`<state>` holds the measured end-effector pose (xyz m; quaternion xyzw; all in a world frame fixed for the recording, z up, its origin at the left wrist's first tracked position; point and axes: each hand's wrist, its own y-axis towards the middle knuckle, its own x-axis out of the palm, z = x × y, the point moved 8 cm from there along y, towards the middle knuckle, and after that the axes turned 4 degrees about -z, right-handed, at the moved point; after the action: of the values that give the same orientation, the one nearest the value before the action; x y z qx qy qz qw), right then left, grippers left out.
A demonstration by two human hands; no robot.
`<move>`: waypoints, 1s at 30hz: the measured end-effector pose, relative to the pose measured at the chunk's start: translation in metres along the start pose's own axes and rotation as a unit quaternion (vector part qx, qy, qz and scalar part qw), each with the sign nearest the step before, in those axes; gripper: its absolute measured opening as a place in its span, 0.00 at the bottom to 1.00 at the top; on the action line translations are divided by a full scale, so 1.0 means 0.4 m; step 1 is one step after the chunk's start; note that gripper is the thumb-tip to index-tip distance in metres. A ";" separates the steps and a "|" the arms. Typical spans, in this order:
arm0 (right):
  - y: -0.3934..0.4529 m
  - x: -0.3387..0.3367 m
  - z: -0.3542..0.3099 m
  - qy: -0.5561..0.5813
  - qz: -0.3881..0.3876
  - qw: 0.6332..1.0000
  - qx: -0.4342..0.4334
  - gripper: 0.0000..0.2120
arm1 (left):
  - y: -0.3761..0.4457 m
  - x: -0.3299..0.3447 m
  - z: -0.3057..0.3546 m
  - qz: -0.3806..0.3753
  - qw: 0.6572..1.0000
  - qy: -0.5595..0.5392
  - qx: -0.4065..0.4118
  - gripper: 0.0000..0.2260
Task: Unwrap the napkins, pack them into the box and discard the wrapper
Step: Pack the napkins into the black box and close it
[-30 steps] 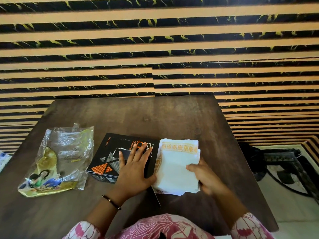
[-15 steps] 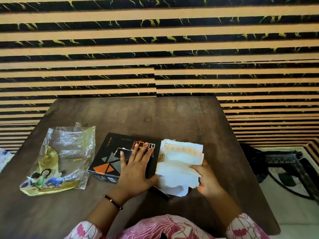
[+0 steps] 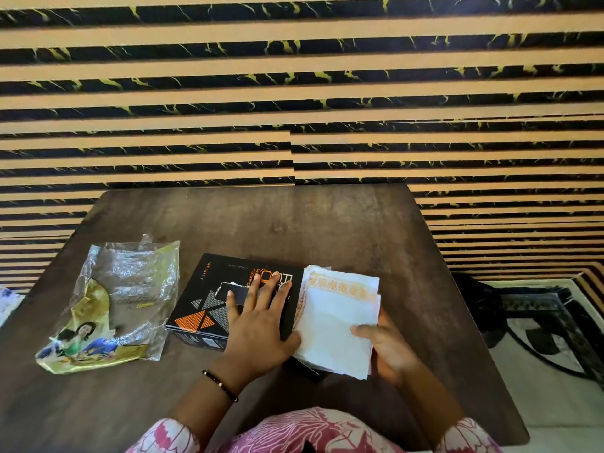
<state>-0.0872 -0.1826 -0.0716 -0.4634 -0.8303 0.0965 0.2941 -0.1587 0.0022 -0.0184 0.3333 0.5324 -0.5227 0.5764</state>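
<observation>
A black box (image 3: 209, 289) with orange and grey triangles lies flat near the middle of the brown table (image 3: 294, 223). My left hand (image 3: 258, 322) rests flat on its lid, fingers spread. Right beside the box a stack of white napkins (image 3: 336, 318) with an orange patterned border is tilted against the box's right end. My right hand (image 3: 385, 348) grips the stack at its lower right edge, thumb on top. The empty clear and yellow-green plastic wrapper (image 3: 111, 305) lies crumpled on the table to the left of the box.
A black and tan striped wall (image 3: 294, 93) rises just behind the table's far edge. On the floor to the right lies a patterned rug with a dark metal object (image 3: 523, 305). A white and blue item (image 3: 8, 299) shows at the left frame edge.
My right hand lifted and shifted the napkin stack slightly, so it now sits more squarely against the box's right end. My left hand stayed flat on the box.
</observation>
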 end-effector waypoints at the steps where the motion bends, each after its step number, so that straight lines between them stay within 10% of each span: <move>1: 0.000 -0.003 0.003 0.014 0.006 1.000 0.006 0.21 | 0.001 0.002 0.002 -0.005 1.000 0.007 -0.004 0.38; 17: 0.009 -0.019 0.007 -0.098 0.050 0.986 0.122 0.19 | -0.009 -0.005 0.006 0.048 0.998 0.023 0.022 0.38; 30: 0.013 0.001 -0.038 -0.278 0.163 0.946 0.025 0.15 | -0.004 0.003 0.004 0.057 0.997 0.040 0.021 0.37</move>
<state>-0.0750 -0.1810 -0.0613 -0.5400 -0.7895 0.2885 0.0432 -0.1602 0.0001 -0.0190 0.3958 0.5237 -0.4866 0.5764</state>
